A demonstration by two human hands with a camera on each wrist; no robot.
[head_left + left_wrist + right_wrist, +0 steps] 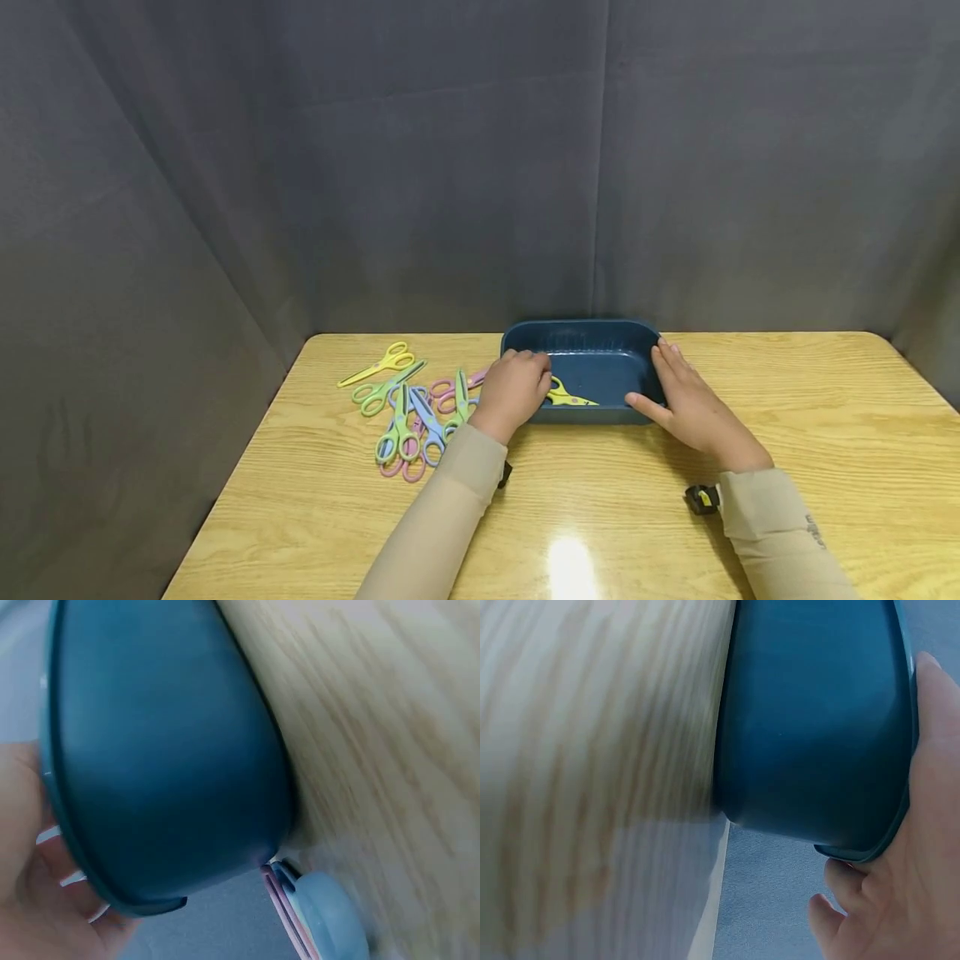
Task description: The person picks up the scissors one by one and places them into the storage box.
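A dark blue plastic tray (600, 412) stands at the back of the table. Across its left end reaches my left hand (513, 387), bent at the knuckles, with fingertips hidden. Yellow scissors (573, 400) lie in the tray right beside those fingers; I cannot tell whether the fingers pinch them. In the left wrist view, the left hand (52, 900) is over the rim of the tray (165, 750). At the tray's right end, my right hand (697, 412) rests on the rim, fingers extended and thumb toward the front edge. The right wrist view shows the right hand (907, 900) beside the tray wall (817, 727).
Left of the tray, several scissors lie in a loose pile, with green scissors (402, 425), blue scissors (427, 417) and pink scissors (445, 392). Other yellow scissors (390, 360) are at its back. A grey curtain (450, 167) hangs behind the wooden table (600, 500).
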